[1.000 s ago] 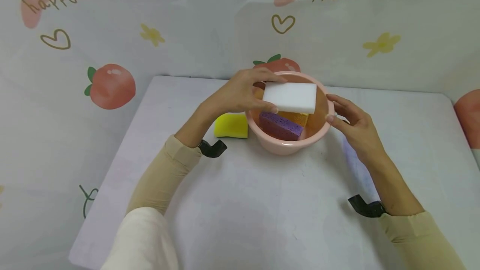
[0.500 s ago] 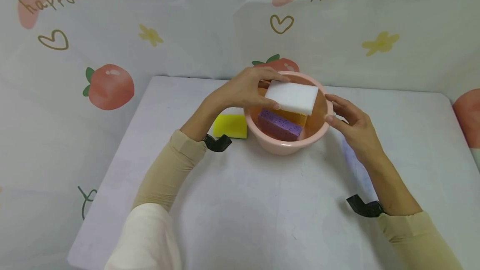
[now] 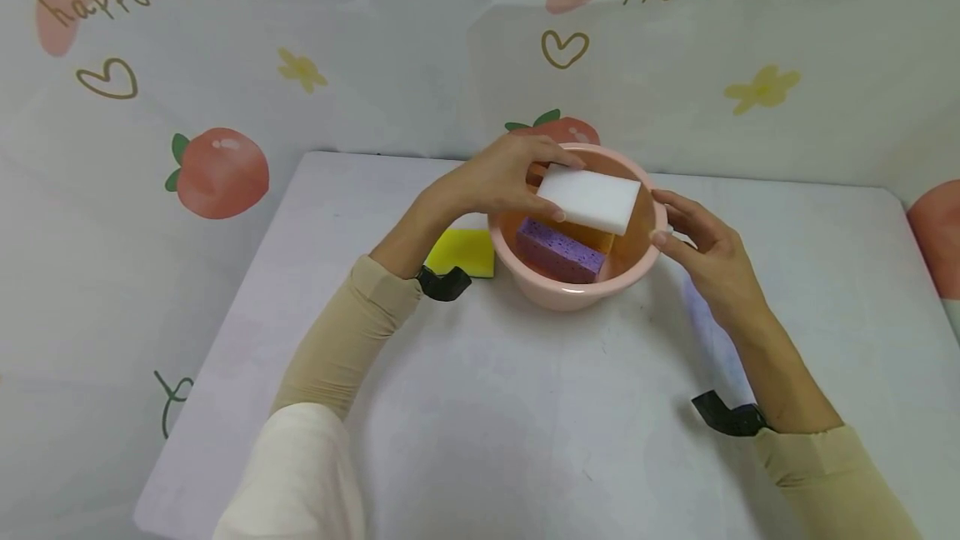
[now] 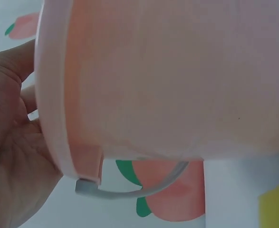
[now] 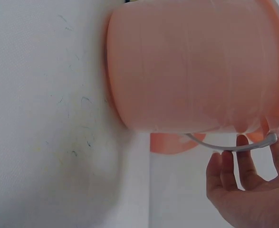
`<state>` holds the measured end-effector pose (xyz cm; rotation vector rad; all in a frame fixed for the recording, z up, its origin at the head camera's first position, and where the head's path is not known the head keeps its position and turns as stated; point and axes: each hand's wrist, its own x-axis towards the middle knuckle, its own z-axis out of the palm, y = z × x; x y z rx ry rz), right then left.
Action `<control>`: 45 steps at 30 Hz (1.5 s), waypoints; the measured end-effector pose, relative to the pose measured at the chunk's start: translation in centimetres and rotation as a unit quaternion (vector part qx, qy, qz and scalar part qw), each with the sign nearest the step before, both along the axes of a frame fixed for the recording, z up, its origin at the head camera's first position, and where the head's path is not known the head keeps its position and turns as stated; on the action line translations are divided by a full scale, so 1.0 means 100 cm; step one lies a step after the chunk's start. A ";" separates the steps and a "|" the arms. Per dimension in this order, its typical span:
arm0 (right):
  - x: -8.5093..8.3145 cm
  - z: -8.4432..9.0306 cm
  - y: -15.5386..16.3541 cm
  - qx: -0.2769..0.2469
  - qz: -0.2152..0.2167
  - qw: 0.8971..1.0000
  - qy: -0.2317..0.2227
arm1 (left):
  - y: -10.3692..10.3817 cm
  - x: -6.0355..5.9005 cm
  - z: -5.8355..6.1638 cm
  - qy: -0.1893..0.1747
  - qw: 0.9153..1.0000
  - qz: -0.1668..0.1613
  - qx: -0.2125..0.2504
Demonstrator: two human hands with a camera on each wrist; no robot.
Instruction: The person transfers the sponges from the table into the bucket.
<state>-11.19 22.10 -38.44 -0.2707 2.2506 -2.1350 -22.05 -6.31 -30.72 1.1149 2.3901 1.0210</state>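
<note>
— Starting at the left of the table, what's there?

— A yellow sponge (image 3: 462, 252) lying flat, just left of the pink bucket (image 3: 573, 294) and close by my left wrist. I'm not touching it

— And your left hand?

— My left hand (image 3: 491, 186) is over the bucket's far-left rim, fingers and thumb curled around the left end of the white sponge (image 3: 588, 199) — thumb on its near edge, fingers over the far edge

— Where does that sponge sit relative to the bucket?

— Above the opening, not in it. Its long axis runs left to right across the mouth, the right end dipped a little and reaching toward the right rim. From my fingertips the block stretches away to the right

— What's under it?

— A purple sponge (image 3: 558, 250) low in the bucket, and an orange sponge (image 3: 592, 234) behind it, partly hidden by the white one

— And the right side?

— My right hand (image 3: 701, 252) is at the bucket's right wall, fingers nearly straight and relaxed, holding nothing; the fingertips are at the rim, though I can't tell whether they press it. In the right wrist view the white wire handle (image 5: 234, 145) hangs just past those fingers

— Which hand is nearer the white sponge?

— The left, since it's the one gripping it; the right is beside the bucket, near the sponge's free end but apart from it
</note>
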 end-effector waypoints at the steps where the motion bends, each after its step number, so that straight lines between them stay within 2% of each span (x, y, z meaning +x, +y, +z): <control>1: 0.000 0.000 0.000 -0.001 0.000 1.000 -0.001 | 0.001 0.000 0.000 -0.007 1.000 0.000 -0.003; 6: 0.000 -0.001 -0.001 0.000 -0.002 1.000 -0.002 | 0.006 0.001 -0.002 -0.023 0.999 -0.003 -0.022; 17: 0.000 -0.001 0.000 -0.001 -0.002 1.000 0.002 | 0.010 0.002 -0.001 0.030 0.998 -0.017 -0.061; 24: -0.001 0.000 -0.001 -0.018 0.002 1.000 -0.006 | 0.010 0.003 0.000 0.020 0.996 -0.017 -0.087; 29: -0.001 -0.001 -0.001 -0.026 0.004 1.000 -0.005 | 0.008 0.004 -0.001 0.020 0.997 -0.017 -0.073; 33: -0.001 -0.001 0.000 -0.027 0.004 1.000 -0.005 | 0.006 0.007 0.000 0.010 0.999 -0.020 -0.037; 37: -0.001 -0.001 0.000 -0.020 0.001 1.000 -0.004 | 0.004 0.010 0.003 0.021 0.999 -0.026 -0.006; 45: -0.001 0.000 0.002 -0.016 0.001 1.000 0.000 | -0.001 0.015 0.008 0.061 0.998 -0.018 0.007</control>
